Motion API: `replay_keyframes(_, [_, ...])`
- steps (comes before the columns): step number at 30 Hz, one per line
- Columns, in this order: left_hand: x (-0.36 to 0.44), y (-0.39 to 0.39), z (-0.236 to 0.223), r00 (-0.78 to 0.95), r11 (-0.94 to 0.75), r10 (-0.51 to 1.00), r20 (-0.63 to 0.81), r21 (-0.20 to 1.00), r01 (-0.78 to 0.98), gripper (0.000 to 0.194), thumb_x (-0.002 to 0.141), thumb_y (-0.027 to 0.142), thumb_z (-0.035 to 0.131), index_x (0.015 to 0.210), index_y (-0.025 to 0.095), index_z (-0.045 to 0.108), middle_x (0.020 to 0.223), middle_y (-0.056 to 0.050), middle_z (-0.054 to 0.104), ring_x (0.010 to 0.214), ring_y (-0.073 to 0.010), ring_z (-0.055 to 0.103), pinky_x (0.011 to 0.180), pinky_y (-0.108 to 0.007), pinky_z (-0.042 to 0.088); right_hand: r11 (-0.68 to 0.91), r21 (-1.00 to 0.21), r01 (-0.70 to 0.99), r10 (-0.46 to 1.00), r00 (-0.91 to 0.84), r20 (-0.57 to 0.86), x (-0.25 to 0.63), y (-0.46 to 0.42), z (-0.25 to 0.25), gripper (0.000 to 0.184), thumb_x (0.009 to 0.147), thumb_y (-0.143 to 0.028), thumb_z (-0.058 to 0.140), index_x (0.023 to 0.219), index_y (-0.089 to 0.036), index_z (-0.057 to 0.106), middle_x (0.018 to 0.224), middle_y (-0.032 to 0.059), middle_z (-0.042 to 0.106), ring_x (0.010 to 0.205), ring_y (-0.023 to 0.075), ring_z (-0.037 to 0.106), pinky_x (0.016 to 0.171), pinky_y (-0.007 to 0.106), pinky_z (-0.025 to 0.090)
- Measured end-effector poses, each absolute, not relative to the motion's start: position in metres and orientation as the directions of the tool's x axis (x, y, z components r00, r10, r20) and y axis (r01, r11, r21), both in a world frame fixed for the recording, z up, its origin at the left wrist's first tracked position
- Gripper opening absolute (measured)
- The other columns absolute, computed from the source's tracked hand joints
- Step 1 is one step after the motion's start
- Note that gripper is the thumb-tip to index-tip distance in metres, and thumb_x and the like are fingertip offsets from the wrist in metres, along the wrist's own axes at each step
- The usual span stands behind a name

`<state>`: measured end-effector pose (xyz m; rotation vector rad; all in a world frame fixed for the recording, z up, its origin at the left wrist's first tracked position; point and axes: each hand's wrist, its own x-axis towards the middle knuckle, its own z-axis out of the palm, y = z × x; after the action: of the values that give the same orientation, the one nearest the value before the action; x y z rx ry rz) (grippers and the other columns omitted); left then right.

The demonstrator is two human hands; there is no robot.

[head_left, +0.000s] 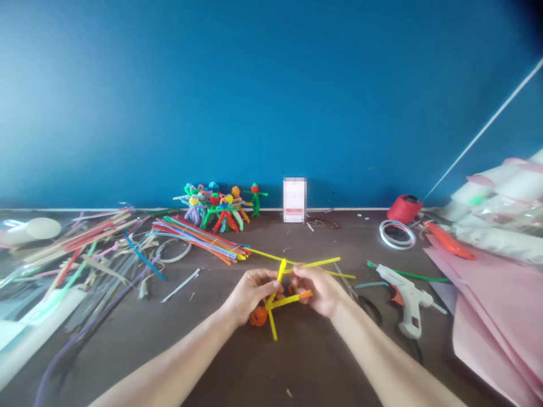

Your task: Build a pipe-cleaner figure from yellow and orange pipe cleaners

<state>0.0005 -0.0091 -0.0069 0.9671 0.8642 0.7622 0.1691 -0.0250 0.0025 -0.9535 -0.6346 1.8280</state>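
Left fingers closed around the yellow pipe cleaner, near the crossing. Right fingers closed too, pinching at the same joint; exact contact partly hidden. Yellow pipe cleaner held between both sets of fingers, just above the desk. Orange ball low beside the left fingers, orange tip on a short arm by the right fingers. Long yellow strand running off toward the pile of pipe cleaners.

Risks: joint slipping or springing apart if either pinch relaxes too soon. Orange ball possibly dropping or shifting from any loose attachment; hold on it unclear. Long strand liable to snag the pile if pulled hard. Wire ends a poke hazard under tight bending. Scissors just right of the right fingers, glue gun beyond; a wide swing of the arm could knock either. Glue gun hot or cold: no telling. Finished pipe-cleaner figures against the wall, out of reach of trouble.
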Motion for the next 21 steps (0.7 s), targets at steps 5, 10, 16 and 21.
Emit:
replay_keyframes(5, [0.002, -0.010, -0.007, 0.424, 0.365, 0.870, -0.253, 0.907, -0.208, 0.032, 0.054, 0.033, 0.075, 0.077, 0.012, 0.064, 0.061, -0.002, 0.064, 0.056, -0.0138, 0.060, 0.057, -0.025, 0.047, -0.361, -0.768, -0.529, 0.932, -0.194, -0.305, 0.171, -0.022, -0.001, 0.018, 0.059, -0.026, 0.064, 0.067, -0.017, 0.051, 0.051, -0.0060, 0.049, 0.035, 0.0048, 0.038, 0.031, 0.017, 0.023])
replay_keyframes(10, [-0.002, -0.011, -0.002, 0.584, 0.324, 0.792, -0.179, 0.933, -0.155, 0.023, 0.059, 0.032, 0.072, 0.070, 0.012, 0.066, 0.058, -0.003, 0.063, 0.052, -0.0119, 0.059, 0.054, -0.022, 0.046, -0.428, -0.851, -0.303, 0.896, -0.263, -0.357, 0.172, -0.023, -0.002, 0.024, 0.058, -0.032, 0.066, 0.070, -0.017, 0.051, 0.049, -0.0064, 0.049, 0.034, 0.0041, 0.036, 0.032, 0.017, 0.024])
replay_keyframes(16, [-0.005, -0.008, 0.001, 0.693, 0.311, 0.676, -0.252, 0.949, 0.042, 0.019, 0.060, 0.028, 0.068, 0.070, 0.013, 0.067, 0.060, -0.004, 0.064, 0.051, -0.0135, 0.060, 0.052, -0.023, 0.046, -0.391, -0.919, -0.054, 0.903, -0.217, -0.371, 0.171, -0.014, 0.002, 0.026, 0.058, -0.034, 0.066, 0.074, -0.016, 0.056, 0.053, -0.0057, 0.051, 0.041, 0.0063, 0.045, 0.038, 0.018, 0.031])
replay_keyframes(21, [-0.002, -0.008, 0.001, 0.706, 0.184, 0.662, -0.250, 0.968, 0.170, 0.012, 0.061, 0.023, 0.061, 0.067, 0.014, 0.066, 0.060, -0.004, 0.064, 0.054, -0.0164, 0.062, 0.049, -0.022, 0.046, -0.334, -0.919, 0.211, 0.893, -0.240, -0.380, 0.166, -0.006, 0.028, 0.011, 0.057, -0.020, 0.066, 0.063, -0.014, 0.061, 0.052, -0.0029, 0.055, 0.049, 0.0101, 0.051, 0.049, 0.022, 0.039])
